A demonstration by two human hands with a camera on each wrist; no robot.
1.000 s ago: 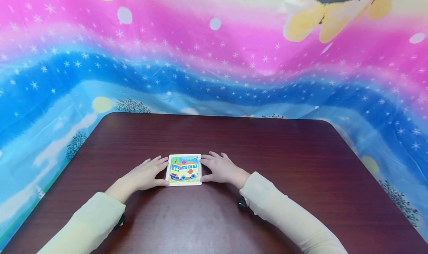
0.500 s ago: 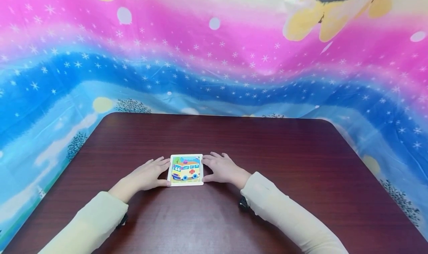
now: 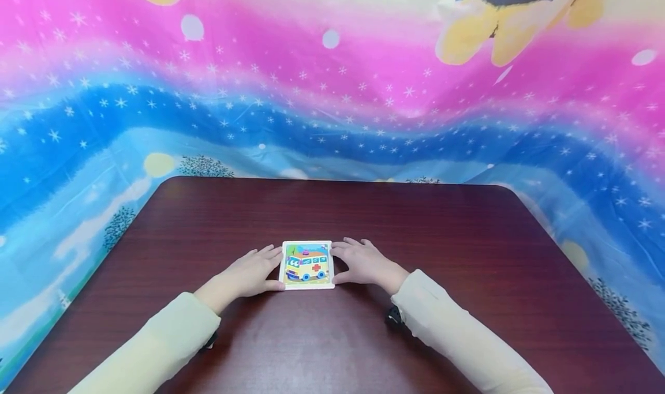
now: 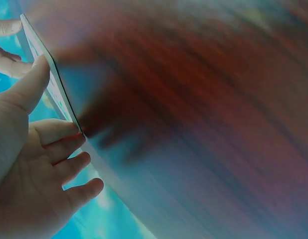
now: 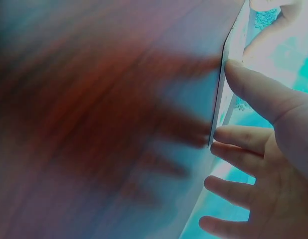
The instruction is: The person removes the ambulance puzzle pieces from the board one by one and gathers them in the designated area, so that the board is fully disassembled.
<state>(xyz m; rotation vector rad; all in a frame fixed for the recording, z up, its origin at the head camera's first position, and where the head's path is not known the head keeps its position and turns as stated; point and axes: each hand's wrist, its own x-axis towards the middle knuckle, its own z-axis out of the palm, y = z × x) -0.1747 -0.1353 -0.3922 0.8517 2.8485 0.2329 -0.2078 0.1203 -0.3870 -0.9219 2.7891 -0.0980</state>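
A square picture panel [image 3: 307, 265] with a pale frame and a yellow cartoon ambulance lies flat on the dark red table. At its left edge, my left hand [image 3: 251, 274] touches it with thumb and fingertips, the fingers extended. My right hand [image 3: 366, 263] touches the opposite edge the same way. The left wrist view shows the thumb and index fingertip of my left hand [image 4: 34, 164] against the thin panel edge [image 4: 59, 82]. In the right wrist view my right hand [image 5: 273, 149] has its thumb and fingertips at the panel's side [image 5: 224, 89], other fingers spread.
The dark red wooden table [image 3: 415, 221] has rounded far corners. Behind it and along both sides hangs a curtain [image 3: 332, 111] patterned in pink, blue and white with snowflakes. A dark device [image 3: 393, 315] is on the right wrist, under the sleeve.
The panel and both hands have moved together to the right across the table, mostly in the last half second. Both hands stay at its side edges.
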